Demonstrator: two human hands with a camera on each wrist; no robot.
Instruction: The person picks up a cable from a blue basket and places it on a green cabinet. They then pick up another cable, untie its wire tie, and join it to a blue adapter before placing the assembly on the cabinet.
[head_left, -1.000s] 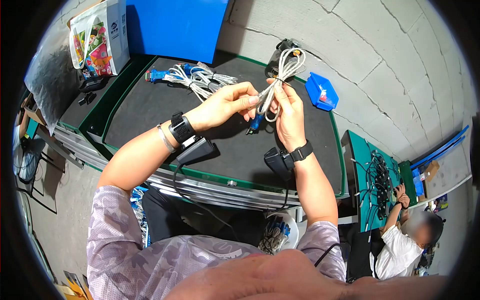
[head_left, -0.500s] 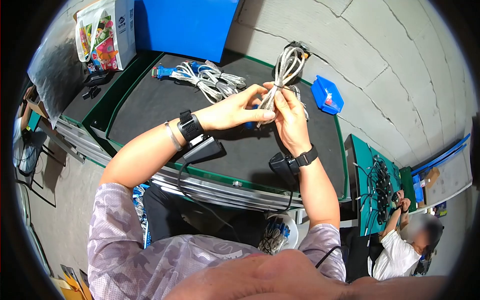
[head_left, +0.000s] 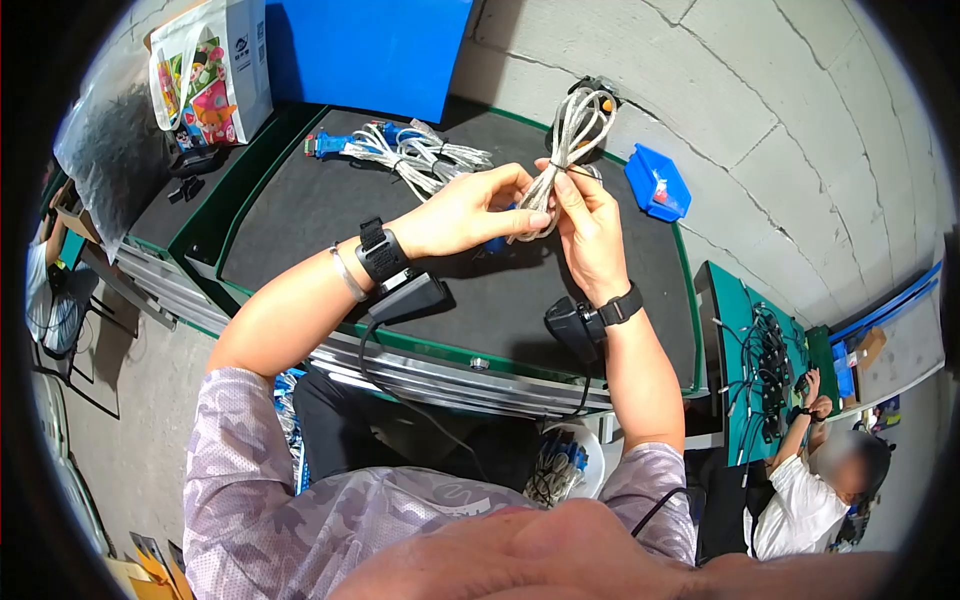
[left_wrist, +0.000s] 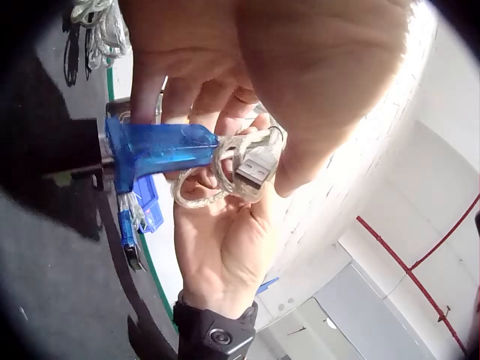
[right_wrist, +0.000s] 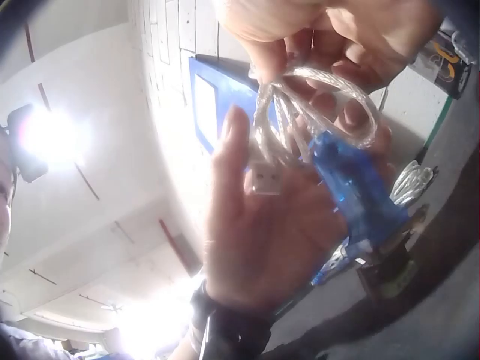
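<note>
Both hands hold a coiled USB cable (head_left: 575, 135) with clear braided-looking sheathing above the dark mat (head_left: 340, 235). My left hand (head_left: 462, 212) grips the lower end of the coil, thumb laid across it. The right hand (head_left: 592, 232) pinches the coil's middle, where a thin black tie (head_left: 560, 168) crosses it. Seen from the left wrist, a blue translucent connector (left_wrist: 165, 150) sticks out sideways below the left palm, and the silver USB plug (left_wrist: 255, 169) lies against the loops. The right wrist view shows the same blue connector (right_wrist: 356, 187) beside the left palm.
More tied cables (head_left: 400, 160) with blue connectors lie at the mat's back left. A blue bin (head_left: 657, 183) is at the back right, near the wall. Below the bench, a white bucket (head_left: 590, 450) contains cables. Another person (head_left: 805, 490) works at a green table (head_left: 745, 335) on the right.
The loops have been drawn together and point up more steeply. My left thumb has shifted onto the coil's lower end, and the blue connector is now mostly hidden behind the left hand.
</note>
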